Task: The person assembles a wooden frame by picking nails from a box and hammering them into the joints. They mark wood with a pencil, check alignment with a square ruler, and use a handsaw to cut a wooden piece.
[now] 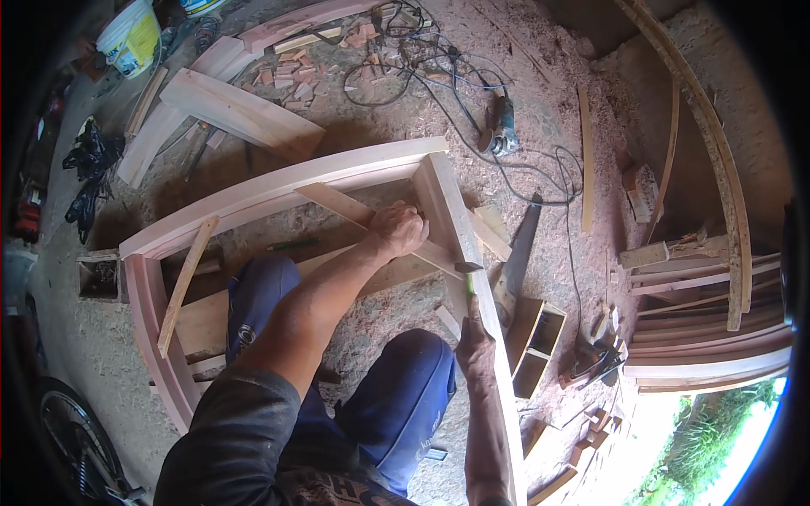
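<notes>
A large wooden frame with a curved far rail lies around my knees. Across its far right corner runs a diagonal wooden strip. My left hand is closed over this strip, close to the right rail; its fingertips are partly hidden. My right hand grips a hammer with a dark head and a bit of green below it, above the right rail near the strip's end. Most of the handle is hidden by the hand. A second strip slants across the frame's left corner.
Right of the frame lie a handsaw, an angle grinder with looping cable, and a divided wooden box. Thick boards and offcuts lie beyond it. Curved timbers are stacked at right; a bicycle wheel stands at lower left.
</notes>
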Demonstrator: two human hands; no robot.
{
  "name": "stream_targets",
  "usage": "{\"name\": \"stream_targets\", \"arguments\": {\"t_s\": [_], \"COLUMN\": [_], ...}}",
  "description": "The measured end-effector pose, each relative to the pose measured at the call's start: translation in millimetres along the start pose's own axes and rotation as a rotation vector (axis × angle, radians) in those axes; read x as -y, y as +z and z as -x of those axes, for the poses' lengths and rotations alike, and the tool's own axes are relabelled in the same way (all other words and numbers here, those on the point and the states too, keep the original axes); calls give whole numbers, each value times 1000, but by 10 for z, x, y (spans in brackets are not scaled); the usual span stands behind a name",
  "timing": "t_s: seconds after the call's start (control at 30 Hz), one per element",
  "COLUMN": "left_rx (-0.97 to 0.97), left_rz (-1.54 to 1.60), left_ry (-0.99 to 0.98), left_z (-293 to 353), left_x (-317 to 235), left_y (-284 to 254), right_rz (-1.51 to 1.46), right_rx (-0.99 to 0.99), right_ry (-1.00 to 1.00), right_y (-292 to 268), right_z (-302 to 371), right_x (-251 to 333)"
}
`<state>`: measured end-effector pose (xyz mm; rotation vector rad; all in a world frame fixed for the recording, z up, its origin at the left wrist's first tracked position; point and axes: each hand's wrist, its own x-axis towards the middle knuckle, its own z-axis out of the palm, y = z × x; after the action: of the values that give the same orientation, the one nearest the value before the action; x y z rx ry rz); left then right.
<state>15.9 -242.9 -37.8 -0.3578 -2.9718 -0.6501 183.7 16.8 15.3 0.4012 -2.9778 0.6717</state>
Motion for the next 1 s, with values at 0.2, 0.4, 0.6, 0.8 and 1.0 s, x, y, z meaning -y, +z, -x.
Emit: {"name": "stream_targets", "arguments": {"t_s": [0.2,0.4,0.6,0.8,1.0], "left_rx": [24,18,-85,-53,-161], "left_rz": [-1,1,35,9,21], "left_ry": [19,0,40,1,91], "left_z": [46,-9,39,10,-7], "left_x": [13,31,40,0,34], "left_y": [61,56,78,27,179], "right_rz": [-32,-120,-95,-86,-60], "right_rx": [49,-15,-91,163,31], "right_ry": [86,58,-76,222,1], "right_y": [50,-78,-104,-133,-63], "right_z": [68,-54,-125,-99,-103], "right_x": [18,172,167,217,47]}}
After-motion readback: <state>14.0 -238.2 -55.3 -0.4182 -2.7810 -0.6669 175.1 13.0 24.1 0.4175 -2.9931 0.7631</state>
